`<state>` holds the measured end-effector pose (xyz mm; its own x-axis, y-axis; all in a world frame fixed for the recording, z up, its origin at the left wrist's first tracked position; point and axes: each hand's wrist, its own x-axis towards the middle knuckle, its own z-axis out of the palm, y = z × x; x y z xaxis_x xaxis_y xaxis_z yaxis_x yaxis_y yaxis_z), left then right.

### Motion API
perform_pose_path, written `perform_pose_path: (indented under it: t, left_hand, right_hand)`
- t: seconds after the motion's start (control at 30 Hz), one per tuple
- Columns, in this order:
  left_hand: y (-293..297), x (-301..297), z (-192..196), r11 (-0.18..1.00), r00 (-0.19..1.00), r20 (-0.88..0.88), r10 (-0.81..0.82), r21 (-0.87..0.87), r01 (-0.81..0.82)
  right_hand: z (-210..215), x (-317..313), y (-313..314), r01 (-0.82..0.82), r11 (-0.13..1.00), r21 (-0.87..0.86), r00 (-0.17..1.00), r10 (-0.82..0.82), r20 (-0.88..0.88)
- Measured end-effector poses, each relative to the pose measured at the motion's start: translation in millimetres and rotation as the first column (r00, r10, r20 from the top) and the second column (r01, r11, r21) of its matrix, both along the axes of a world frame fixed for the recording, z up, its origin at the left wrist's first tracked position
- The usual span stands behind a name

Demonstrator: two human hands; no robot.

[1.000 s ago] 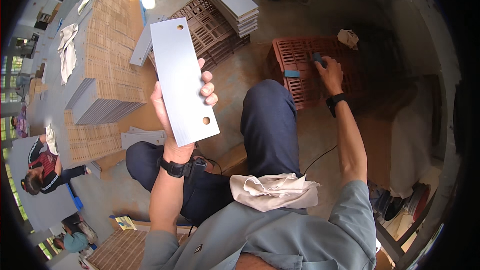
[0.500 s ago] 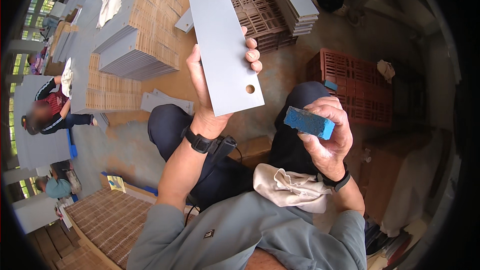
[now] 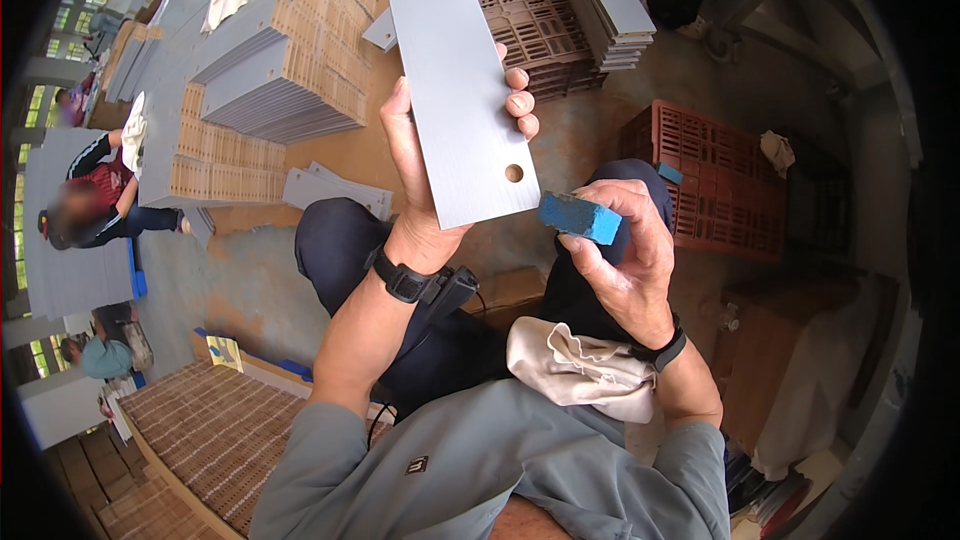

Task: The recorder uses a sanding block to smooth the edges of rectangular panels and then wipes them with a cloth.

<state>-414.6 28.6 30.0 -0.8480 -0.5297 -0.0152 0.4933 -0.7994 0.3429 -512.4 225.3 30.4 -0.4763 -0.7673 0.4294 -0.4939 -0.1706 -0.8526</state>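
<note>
Grey panels (image 3: 290,90) are stacked at left — next, the left hand (image 3: 416,185) clasps a pale grey board (image 3: 460,100) by its long edges. Beside its lower right corner is a blue block (image 3: 582,218), pinched by the right hand (image 3: 642,270) — then, farther right, a reddish slatted crate (image 3: 705,185).

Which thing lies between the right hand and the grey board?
In the head view, the blue block, held by the right hand, lies between that hand and the grey board; whether block and board touch is unclear.
</note>
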Motion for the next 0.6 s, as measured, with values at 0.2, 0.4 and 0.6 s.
perform_pose_path:
  t: [0.2, 0.4, 0.6]
  left_hand:
    - [-3, 3, -1, 1.000, 1.000, -0.013, 0.000, 0.008, 0.001]
    - [-2, 4, -1, 0.998, 0.999, -0.033, 0.018, -0.057, -0.020]
    - [-2, 6, 1, 0.999, 0.999, -0.038, 0.025, -0.038, -0.027]
  right_hand:
    - [-8, 4, 4, 0.091, 0.996, -0.014, 0.995, -0.091, 0.037]
    - [0, 6, -6, 0.006, 0.999, -0.037, 0.999, -0.008, -0.049]
    - [-3, 4, -1, 0.047, 0.999, -0.011, 0.997, -0.048, -0.063]
